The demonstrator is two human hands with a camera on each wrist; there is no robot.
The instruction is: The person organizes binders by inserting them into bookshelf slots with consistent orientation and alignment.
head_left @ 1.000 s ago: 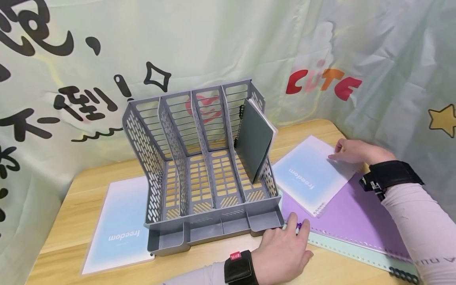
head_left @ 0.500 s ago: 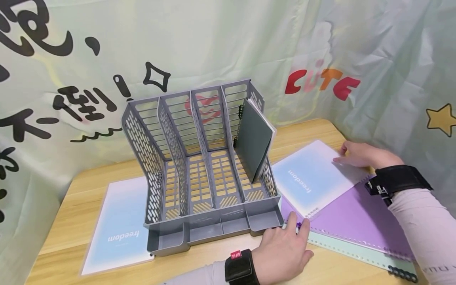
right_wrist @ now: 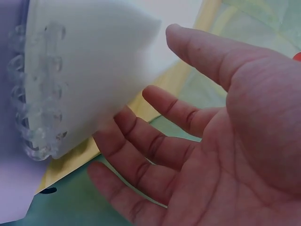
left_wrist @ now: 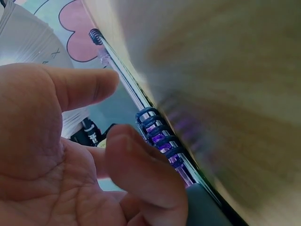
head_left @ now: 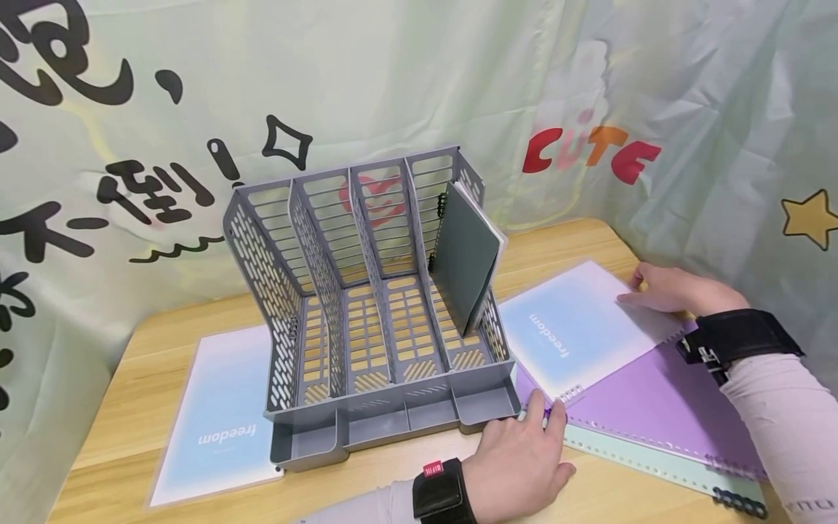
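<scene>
A spiral notebook with a pale blue "freedom" cover [head_left: 583, 313] lies aslant over a larger purple notebook [head_left: 638, 386], with a mint one [head_left: 644, 457] beneath. At its upper right edge, my right hand [head_left: 684, 289] touches the blue notebook. The right wrist view shows the thumb apart from the fingers and the clear spiral binding [right_wrist: 37, 89] at left. My left hand [head_left: 513, 458] rests at the lower left corner of the stack, fingers spread, beside the organizer's front. Dark and purple binding rings [left_wrist: 157, 132] appear near those fingers in the left wrist view.
A grey four-slot desk organizer [head_left: 393, 400] stands mid-table, a dark green notebook [head_left: 465, 255] in its right slot. Another "freedom" notebook [head_left: 222, 407] lies left, partly under or behind the organizer. A printed curtain [head_left: 393, 73] hangs behind the wooden table [head_left: 153, 349].
The blue notebook has turned slightly on the stack, its spiral edge swinging left toward my left hand. My right hand has shifted right and a little nearer with it. The left hand stays put.
</scene>
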